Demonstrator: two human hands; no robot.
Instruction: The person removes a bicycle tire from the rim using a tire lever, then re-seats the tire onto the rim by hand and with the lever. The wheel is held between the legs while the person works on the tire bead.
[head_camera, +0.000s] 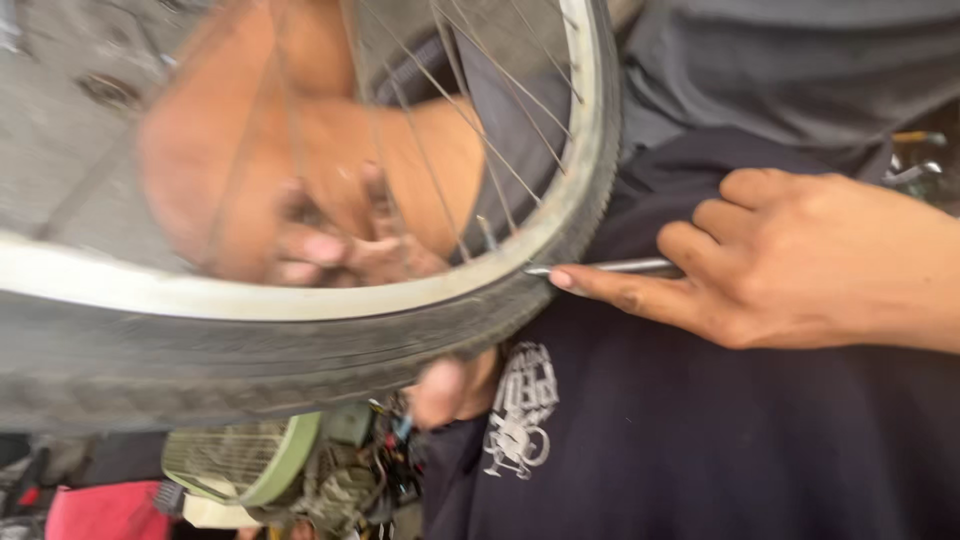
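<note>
The right hand (800, 260) lies knuckles-up, fingers curled around a thin metal lever (610, 267), forefinger stretched along it. The lever's tip, just past that fingertip, meets the bicycle wheel's rim (300, 300) at the tyre (250, 360). Beyond the spokes (440, 130), the blurred left hand (340, 250) grips the wheel.

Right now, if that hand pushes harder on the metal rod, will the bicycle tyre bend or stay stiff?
The tyre looks like thick ribbed rubber, so it would probably flex at the edge but resist. The thin metal lever in the right hand looks smooth and may slip off the shiny rim. The wheel probably stays put, since the left hand seems to grip it.
</note>
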